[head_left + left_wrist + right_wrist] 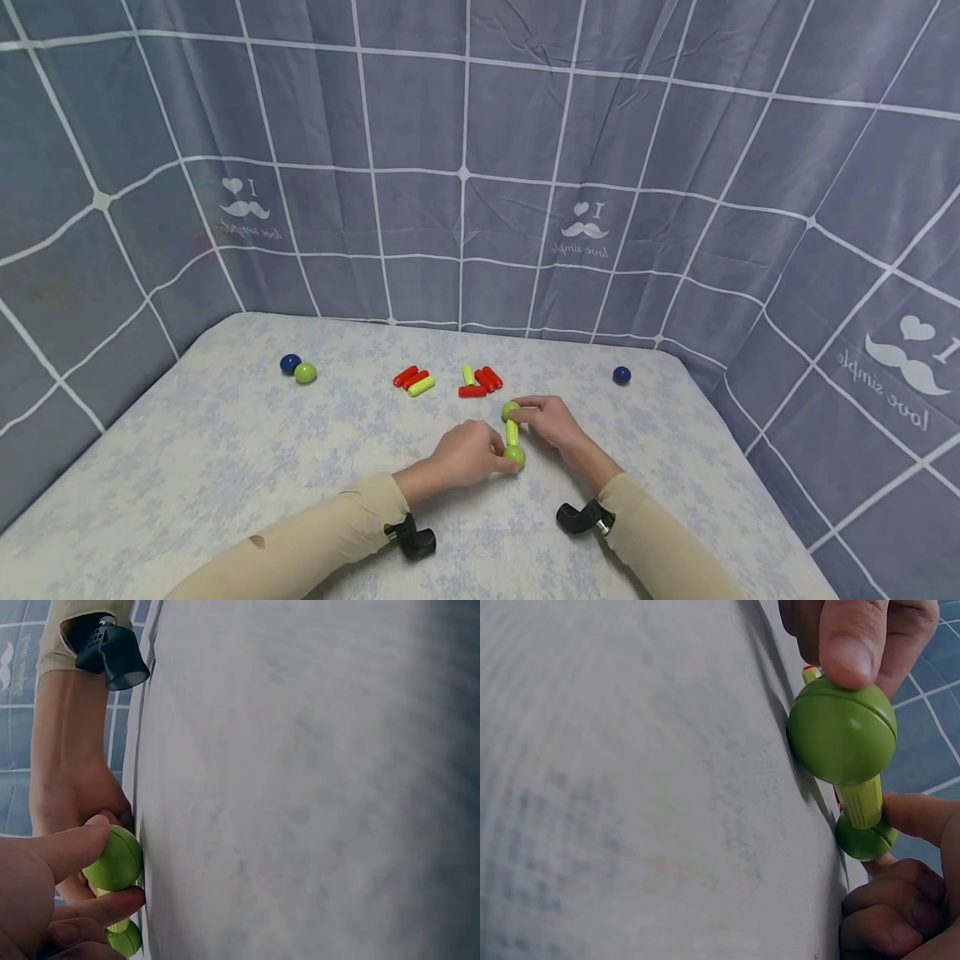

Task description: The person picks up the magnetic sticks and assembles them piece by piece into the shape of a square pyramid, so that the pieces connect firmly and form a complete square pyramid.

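Two green balls with a yellow-green rod (512,433) between them form a dumbbell shape on the table, pointing away from me. My left hand (468,452) pinches the nearer green ball (513,457) between thumb and fingers. At the other end, the right hand (553,422) holds the farther green ball (510,409) with thumb and fingertips. The right wrist view shows the rod's ribbed side (862,804) meeting the nearer ball, which has a groove around it. In the left wrist view, the left fingers partly cover the rod and the farther ball (126,940).
Beyond the hands lie a group of red and yellow-green rods (416,381) and a second such group (480,381). A blue ball (290,364) and a green ball (305,372) sit far left, another blue ball (622,375) far right. A grey-blue checked curtain (420,208) hangs behind the table.
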Demonstrator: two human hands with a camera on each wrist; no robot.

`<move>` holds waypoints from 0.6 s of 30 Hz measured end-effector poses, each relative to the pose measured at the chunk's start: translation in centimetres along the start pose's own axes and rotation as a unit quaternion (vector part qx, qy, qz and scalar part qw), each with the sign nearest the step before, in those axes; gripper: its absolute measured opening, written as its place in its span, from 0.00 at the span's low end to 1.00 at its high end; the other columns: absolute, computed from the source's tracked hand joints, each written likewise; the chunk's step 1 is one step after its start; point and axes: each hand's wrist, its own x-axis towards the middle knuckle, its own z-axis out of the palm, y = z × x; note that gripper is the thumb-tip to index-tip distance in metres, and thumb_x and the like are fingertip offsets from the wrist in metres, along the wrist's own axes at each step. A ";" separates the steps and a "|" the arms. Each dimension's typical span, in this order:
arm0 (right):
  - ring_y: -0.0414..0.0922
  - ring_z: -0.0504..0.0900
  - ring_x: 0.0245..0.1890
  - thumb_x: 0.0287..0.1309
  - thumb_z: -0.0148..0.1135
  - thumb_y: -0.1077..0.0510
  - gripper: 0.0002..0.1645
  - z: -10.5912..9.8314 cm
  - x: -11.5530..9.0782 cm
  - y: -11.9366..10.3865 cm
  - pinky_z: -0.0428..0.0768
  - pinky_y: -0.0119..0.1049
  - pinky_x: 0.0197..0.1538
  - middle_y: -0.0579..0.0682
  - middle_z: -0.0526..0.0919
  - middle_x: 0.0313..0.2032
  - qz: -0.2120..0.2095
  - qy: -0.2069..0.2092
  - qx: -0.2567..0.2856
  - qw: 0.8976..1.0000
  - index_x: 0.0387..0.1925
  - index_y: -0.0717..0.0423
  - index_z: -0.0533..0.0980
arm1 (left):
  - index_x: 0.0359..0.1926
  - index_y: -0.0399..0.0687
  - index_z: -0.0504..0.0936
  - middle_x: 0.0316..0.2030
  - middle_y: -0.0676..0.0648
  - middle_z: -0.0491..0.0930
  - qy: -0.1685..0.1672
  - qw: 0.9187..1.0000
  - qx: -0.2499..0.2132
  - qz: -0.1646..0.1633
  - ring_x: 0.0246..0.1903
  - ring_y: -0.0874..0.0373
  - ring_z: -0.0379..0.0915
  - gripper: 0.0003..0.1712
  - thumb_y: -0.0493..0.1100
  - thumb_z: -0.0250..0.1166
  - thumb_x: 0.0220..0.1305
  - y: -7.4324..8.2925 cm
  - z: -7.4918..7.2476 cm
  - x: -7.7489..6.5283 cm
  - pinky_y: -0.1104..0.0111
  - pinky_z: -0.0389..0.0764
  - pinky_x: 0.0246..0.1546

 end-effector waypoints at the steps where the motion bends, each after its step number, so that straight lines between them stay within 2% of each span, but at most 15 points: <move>1: 0.38 0.56 0.11 0.56 0.72 0.48 0.22 0.0 0.0 0.0 0.59 0.32 0.16 0.40 0.61 0.12 -0.001 -0.001 0.001 1.000 0.51 0.50 0.85 | 0.25 0.52 0.89 0.10 0.61 0.67 0.000 1.000 0.002 0.002 0.13 0.67 0.60 0.16 0.57 0.75 0.56 0.1 0.1 0.0 0.73 0.59 0.16; 7: 0.38 0.56 0.13 0.56 0.72 0.49 0.22 0.1 0.0 0.2 0.59 0.32 0.19 0.41 0.64 0.14 -0.006 0.002 -0.010 1.000 0.50 0.52 0.86 | 0.29 0.49 0.91 0.12 0.61 0.71 -0.004 1.000 -0.003 -0.002 0.14 0.66 0.61 0.16 0.57 0.75 0.55 0.2 0.1 0.0 0.73 0.60 0.16; 10: 0.38 0.56 0.14 0.54 0.73 0.49 0.21 0.1 0.1 0.2 0.59 0.32 0.20 0.42 0.72 0.22 -0.007 0.012 -0.013 1.000 0.49 0.53 0.86 | 0.31 0.49 0.91 0.14 0.61 0.75 -0.011 1.000 -0.006 0.003 0.14 0.67 0.63 0.16 0.56 0.76 0.55 0.0 0.1 0.1 0.73 0.61 0.17; 14: 0.39 0.56 0.15 0.54 0.73 0.49 0.22 0.0 0.1 0.3 0.59 0.33 0.21 0.49 0.81 0.37 -0.006 0.012 -0.012 1.000 0.49 0.55 0.86 | 0.36 0.48 0.92 0.24 0.59 0.84 -0.026 1.000 -0.007 -0.001 0.20 0.66 0.70 0.17 0.54 0.77 0.53 -0.2 -0.4 0.0 0.72 0.69 0.22; 18: 0.38 0.58 0.15 0.54 0.73 0.49 0.23 0.0 0.1 0.2 0.60 0.32 0.21 0.50 0.83 0.39 0.000 0.006 -0.009 1.000 0.50 0.55 0.85 | 0.40 0.48 0.91 0.36 0.55 0.87 -0.044 0.999 -0.006 -0.011 0.28 0.65 0.76 0.15 0.50 0.77 0.53 -0.9 -1.1 0.2 0.69 0.76 0.29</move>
